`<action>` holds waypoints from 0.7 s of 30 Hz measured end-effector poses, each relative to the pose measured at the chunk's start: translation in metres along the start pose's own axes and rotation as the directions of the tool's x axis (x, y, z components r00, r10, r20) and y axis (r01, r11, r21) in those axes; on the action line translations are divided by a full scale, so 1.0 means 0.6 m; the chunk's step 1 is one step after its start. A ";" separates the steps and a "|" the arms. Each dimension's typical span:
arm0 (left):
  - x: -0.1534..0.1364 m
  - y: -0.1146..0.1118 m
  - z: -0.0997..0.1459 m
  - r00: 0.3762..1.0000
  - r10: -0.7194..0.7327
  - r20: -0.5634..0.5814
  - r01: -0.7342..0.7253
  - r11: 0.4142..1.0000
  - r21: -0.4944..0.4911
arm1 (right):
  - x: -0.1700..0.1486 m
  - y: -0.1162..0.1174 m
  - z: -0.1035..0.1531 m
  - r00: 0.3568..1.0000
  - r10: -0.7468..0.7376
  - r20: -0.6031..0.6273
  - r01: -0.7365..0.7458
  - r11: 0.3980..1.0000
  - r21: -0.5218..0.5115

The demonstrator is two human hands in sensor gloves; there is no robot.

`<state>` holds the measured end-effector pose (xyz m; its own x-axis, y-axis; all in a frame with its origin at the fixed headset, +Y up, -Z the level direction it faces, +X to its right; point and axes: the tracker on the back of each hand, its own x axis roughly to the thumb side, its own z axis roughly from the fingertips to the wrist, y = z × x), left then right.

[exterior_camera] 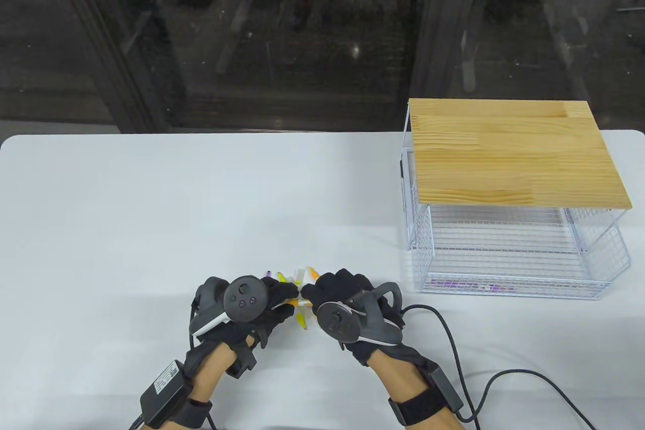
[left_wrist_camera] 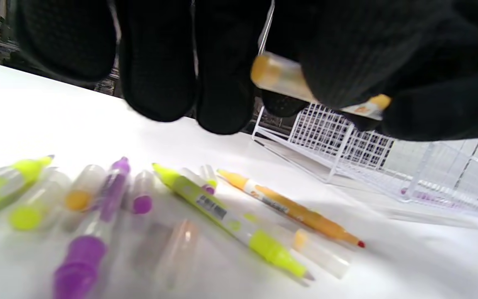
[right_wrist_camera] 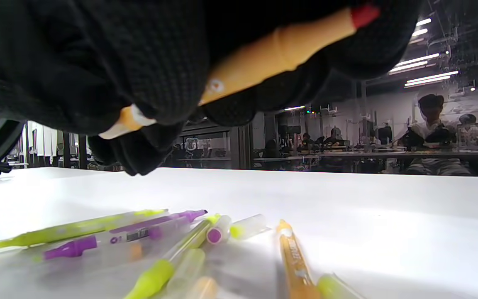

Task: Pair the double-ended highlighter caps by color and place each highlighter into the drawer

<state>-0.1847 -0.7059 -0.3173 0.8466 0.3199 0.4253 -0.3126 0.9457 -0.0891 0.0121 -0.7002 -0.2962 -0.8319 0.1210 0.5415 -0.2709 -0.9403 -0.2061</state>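
Note:
Low in the middle of the table view, both gloved hands meet over a loose pile of highlighters and caps (exterior_camera: 297,279). My right hand (exterior_camera: 315,294) grips an orange highlighter (right_wrist_camera: 264,54), whose bare red tip sticks out past the fingers. My left hand (exterior_camera: 289,295) pinches a clear cap with an orange end (left_wrist_camera: 280,77) at the highlighter's other end (left_wrist_camera: 369,106). Yellow (left_wrist_camera: 226,216), purple (left_wrist_camera: 98,216) and orange (left_wrist_camera: 301,211) highlighters lie uncapped on the table below. The wire drawer (exterior_camera: 504,258) stands pulled out at the right, with a purple highlighter (exterior_camera: 468,287) inside.
A wooden top (exterior_camera: 514,152) covers the drawer's wire frame. Several loose clear caps (left_wrist_camera: 81,191) lie among the pens. Black cables (exterior_camera: 453,344) run from my right wrist across the table's lower right. The white table (exterior_camera: 151,208) stretches away to the left and back.

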 end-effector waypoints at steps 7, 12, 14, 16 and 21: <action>0.006 0.005 0.002 0.999 0.032 0.021 -0.033 0.999 0.036 | -0.003 -0.007 0.003 1.000 -0.004 -0.003 0.004 0.998 -0.056; -0.005 0.012 0.004 0.999 0.042 -0.010 -0.041 0.998 0.055 | -0.015 -0.018 0.006 0.999 0.019 -0.033 -0.022 0.995 -0.093; -0.015 0.016 0.004 0.999 0.036 -0.037 -0.033 0.997 0.070 | -0.026 -0.025 0.008 0.998 0.005 -0.061 -0.012 0.994 -0.108; -0.027 0.022 0.006 0.997 0.034 -0.076 -0.026 0.995 0.094 | -0.038 -0.031 0.011 0.996 -0.017 -0.091 0.005 0.992 -0.126; -0.053 0.042 0.013 0.988 0.011 -0.153 0.011 0.989 0.145 | -0.064 -0.033 0.013 0.987 -0.028 -0.157 0.009 0.992 -0.125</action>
<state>-0.2226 -0.6927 -0.3261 0.8990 0.3355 0.2813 -0.3622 0.9309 0.0472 0.0533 -0.6890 -0.3065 -0.8896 0.1960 0.4126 -0.3365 -0.8921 -0.3016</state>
